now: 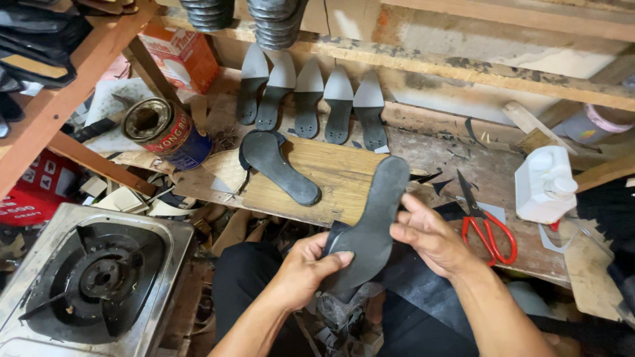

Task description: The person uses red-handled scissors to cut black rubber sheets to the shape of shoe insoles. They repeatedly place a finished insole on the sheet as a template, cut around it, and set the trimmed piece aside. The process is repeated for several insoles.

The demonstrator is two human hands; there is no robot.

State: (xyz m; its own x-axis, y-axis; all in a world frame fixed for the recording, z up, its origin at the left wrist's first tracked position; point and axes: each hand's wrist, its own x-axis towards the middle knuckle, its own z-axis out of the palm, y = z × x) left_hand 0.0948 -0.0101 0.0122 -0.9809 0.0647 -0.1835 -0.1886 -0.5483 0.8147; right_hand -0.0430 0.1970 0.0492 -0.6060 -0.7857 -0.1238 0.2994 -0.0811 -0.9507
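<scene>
The dark sole (370, 225) sits above my lap, my left hand (304, 268) pinching its heel end, my right hand (430, 238) closed along its edge. One finished-looking sole (281, 165) lies on the wooden board (344, 178); five two-tone soles (311, 102) lean behind, seemingly waiting.

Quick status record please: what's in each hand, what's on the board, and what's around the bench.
left hand: left hand grips the heel end of a dark sole
right hand: right hand presses fingers on the same sole's edge
board: wooden board with a second black sole lying flat on it
back row: five grey-and-black insoles leaning against the wall
right of hands: red-handled scissors, white plastic jug
left side: glue tin lying open, gas stove
</scene>
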